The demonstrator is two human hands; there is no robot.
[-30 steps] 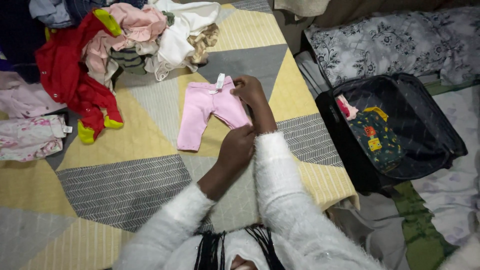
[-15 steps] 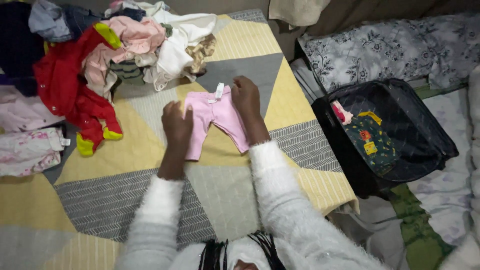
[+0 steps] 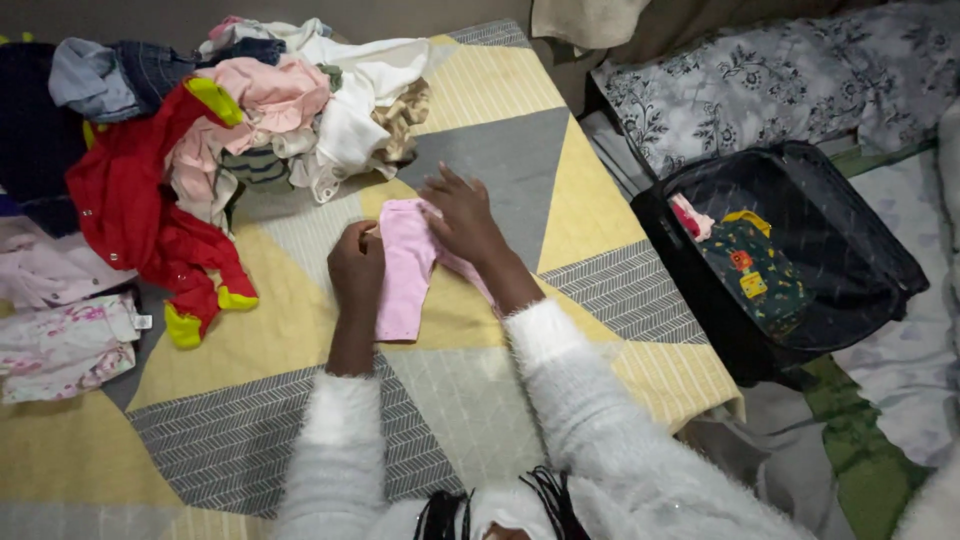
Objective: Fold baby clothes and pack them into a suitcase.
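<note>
Soft cloth nearly everywhere, matt throughout.

Pink baby trousers (image 3: pixel 405 265) at frame centre: smooth knit cloth, matt, pressed under the bare left hand (image 3: pixel 357 268) and right hand (image 3: pixel 462 215). Sleeves (image 3: pixel 590 420) at the bottom: white, fluffy, long-piled, almost furry. Surface (image 3: pixel 500 130) covered by a printed cover in yellow and grey, flat-woven, dull, faintly ribbed where striped. Heap of clothes (image 3: pixel 270 110) at upper left: mixed soft cottons, a red fleecy-looking garment (image 3: pixel 130 200), cream knits, all without sheen. Suitcase (image 3: pixel 800 250) at the right: dark woven fabric lining, slightly sleek, with a printed green cloth piece (image 3: pixel 752 270) inside. Floral bedding (image 3: pixel 760 80) at upper right: thin printed cotton, creased.
</note>
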